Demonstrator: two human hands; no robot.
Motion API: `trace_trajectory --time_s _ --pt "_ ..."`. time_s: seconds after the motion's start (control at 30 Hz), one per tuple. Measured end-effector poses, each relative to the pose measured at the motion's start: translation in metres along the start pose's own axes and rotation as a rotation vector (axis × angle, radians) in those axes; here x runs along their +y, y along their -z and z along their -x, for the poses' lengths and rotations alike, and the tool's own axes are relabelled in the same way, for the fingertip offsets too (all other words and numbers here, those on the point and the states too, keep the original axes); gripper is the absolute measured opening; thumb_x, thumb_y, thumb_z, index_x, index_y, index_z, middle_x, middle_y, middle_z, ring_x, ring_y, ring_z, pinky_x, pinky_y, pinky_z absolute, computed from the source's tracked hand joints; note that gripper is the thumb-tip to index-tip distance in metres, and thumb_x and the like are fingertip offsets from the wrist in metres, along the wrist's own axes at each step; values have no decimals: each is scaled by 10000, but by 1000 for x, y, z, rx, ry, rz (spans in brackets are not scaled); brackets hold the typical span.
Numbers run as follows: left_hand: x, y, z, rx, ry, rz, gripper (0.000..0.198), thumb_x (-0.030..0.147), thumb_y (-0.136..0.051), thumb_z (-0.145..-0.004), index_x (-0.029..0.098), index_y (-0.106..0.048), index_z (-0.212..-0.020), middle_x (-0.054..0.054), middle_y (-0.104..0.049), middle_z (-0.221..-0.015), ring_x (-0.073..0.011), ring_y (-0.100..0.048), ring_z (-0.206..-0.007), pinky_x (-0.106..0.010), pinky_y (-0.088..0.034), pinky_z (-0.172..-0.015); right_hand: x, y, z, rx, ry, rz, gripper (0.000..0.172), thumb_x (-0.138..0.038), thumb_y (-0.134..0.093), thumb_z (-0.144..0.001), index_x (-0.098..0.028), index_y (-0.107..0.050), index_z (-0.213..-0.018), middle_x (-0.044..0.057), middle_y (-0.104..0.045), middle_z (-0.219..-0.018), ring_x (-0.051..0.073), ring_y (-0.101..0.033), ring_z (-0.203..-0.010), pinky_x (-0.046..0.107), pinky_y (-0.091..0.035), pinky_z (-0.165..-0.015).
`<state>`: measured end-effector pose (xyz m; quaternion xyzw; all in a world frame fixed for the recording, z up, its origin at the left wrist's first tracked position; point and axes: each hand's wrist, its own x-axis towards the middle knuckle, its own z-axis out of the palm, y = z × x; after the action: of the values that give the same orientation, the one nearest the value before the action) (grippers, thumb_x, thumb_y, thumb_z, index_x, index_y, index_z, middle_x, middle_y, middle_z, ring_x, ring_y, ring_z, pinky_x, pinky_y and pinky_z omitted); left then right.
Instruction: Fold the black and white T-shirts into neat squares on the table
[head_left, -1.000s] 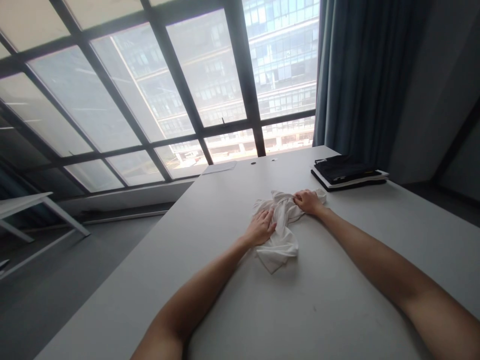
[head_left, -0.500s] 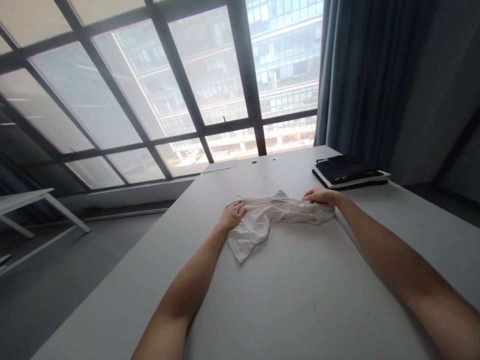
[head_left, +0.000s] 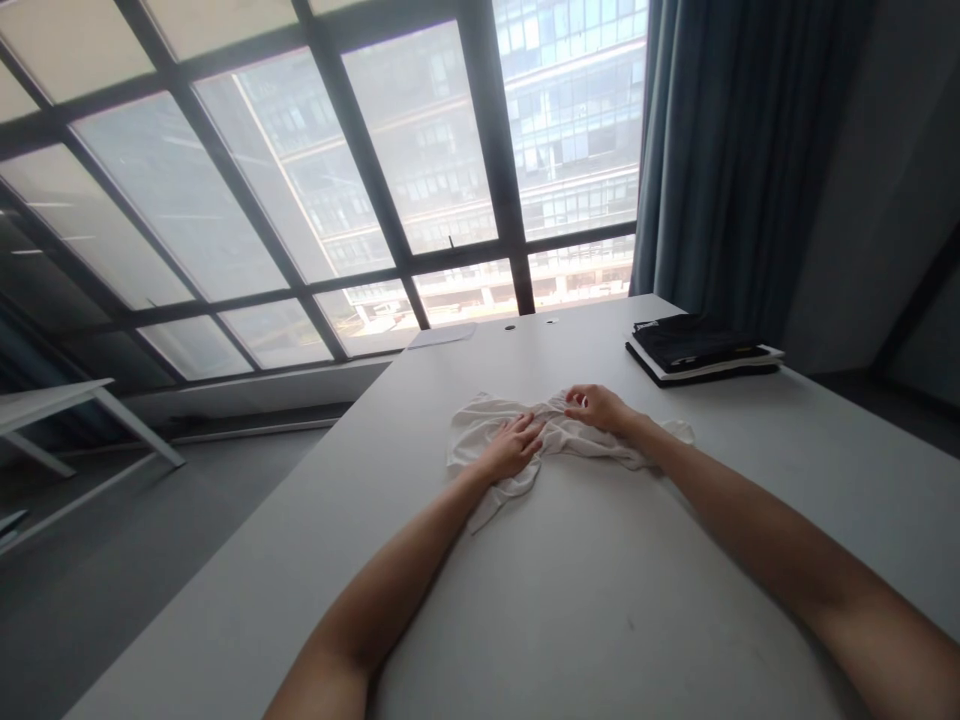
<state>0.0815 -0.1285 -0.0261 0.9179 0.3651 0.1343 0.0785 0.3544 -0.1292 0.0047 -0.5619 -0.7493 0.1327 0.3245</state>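
A crumpled white T-shirt (head_left: 480,432) lies across the table in front of me, its right end under my right forearm. My left hand (head_left: 514,447) rests flat on its middle, fingers stretched out and pointing right. Close by, at the shirt's far edge, is my right hand (head_left: 598,407). Its fingers are curled, with a gap between the thumb and the forefinger, and the fingertips are at the cloth. Part of the shirt is hidden under both hands.
The shirt is on a long white table (head_left: 570,600). A stack of folded dark and white clothes (head_left: 697,345) sits at the back right. A white sheet (head_left: 442,335) lies at the far left corner. Windows and a blue curtain (head_left: 712,150) stand behind; another white table (head_left: 56,395) is at left.
My right hand has let go of the shirt's right part and moved left to its middle. My left hand has slid right and nearer to me over the cloth. The shirt is more bunched.
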Motion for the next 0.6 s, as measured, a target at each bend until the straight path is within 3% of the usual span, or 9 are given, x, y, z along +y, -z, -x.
trace_trajectory --time_s 0.07,0.13,0.27,0.37,0.47,0.6 --pt "-5 1 3 -42 -44 8 507 477 -368 -1050 320 -431 -1528 -84 -271 -1651 -339 -234 -1519 -607 -199 -1206 0 2 0 67 -69 98 141 -335 -699 -843 -211 -755 -882 36 -740 -818 174 -640 -719 264 -472 -694" --pt "-7 4 4 -53 -67 7 517 494 -347 -1055 323 -413 -1538 -81 -249 -1658 -333 -216 -1524 -599 -189 -1213 1 7 1 126 -105 139 124 -283 -654 -872 -201 -743 -842 51 -730 -827 182 -641 -748 274 -469 -735" --pt "-3 9 5 -90 -80 -24 533 521 -326 -1055 315 -415 -1539 -76 -209 -1671 -339 -169 -1535 -586 -177 -1220 -4 8 6 187 136 167 138 -323 -688 -869 -204 -745 -908 88 -708 -1039 228 -619 -1004 323 -448 -927" --pt "2 12 7 -112 -142 -22 537 527 -342 -1051 332 -397 -1548 -62 -194 -1676 -327 -123 -1544 -558 -161 -1234 -15 0 9 114 231 224 129 -331 -716 -843 -226 -753 -908 69 -714 -971 232 -624 -971 333 -448 -913" --pt "8 16 10 -95 -187 -20 539 516 -368 -1049 349 -362 -1561 -36 -194 -1678 -295 -116 -1550 -516 -157 -1247 -15 -3 6 144 48 165 118 -265 -643 -861 -213 -747 -837 52 -724 -829 198 -647 -789 299 -464 -785" --pt "13 18 10 -17 -195 -30 555 511 -382 -1046 330 -346 -1570 -37 -218 -1673 -262 -151 -1547 -478 -167 -1253 17 16 -5 403 -221 -100 151 -270 -632 -821 -163 -739 -829 69 -737 -775 192 -659 -716 269 -469 -672"
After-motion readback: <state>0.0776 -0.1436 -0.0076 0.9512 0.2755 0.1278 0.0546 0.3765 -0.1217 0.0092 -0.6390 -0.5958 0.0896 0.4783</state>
